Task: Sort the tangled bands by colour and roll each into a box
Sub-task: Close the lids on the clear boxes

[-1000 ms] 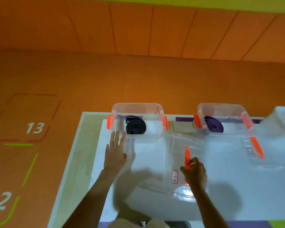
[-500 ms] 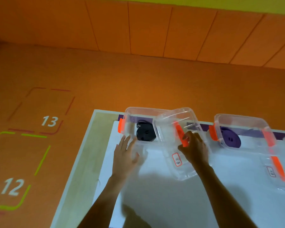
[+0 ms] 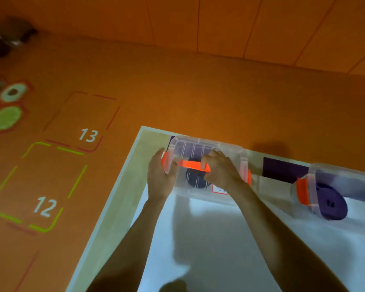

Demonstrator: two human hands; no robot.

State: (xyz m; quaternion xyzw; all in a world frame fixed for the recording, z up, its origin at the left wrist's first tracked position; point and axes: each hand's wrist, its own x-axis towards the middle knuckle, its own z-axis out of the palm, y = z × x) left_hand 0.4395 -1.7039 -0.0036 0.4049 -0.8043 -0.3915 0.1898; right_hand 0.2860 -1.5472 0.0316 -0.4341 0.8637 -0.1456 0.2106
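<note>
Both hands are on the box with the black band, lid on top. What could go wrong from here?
1. The box sits at the far corner of the table; a hard push could slide it towards the edge.
2. The lid, gripped by the right hand at its orange strip, may not be seated squarely, so the orange clip in the left hand might not latch.
3. A jolt could loosen the rolled black band inside.

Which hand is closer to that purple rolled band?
Right. The right hand grips the lid of the neighbouring box, left of the purple band; the left hand holds that box's farther end.
</note>
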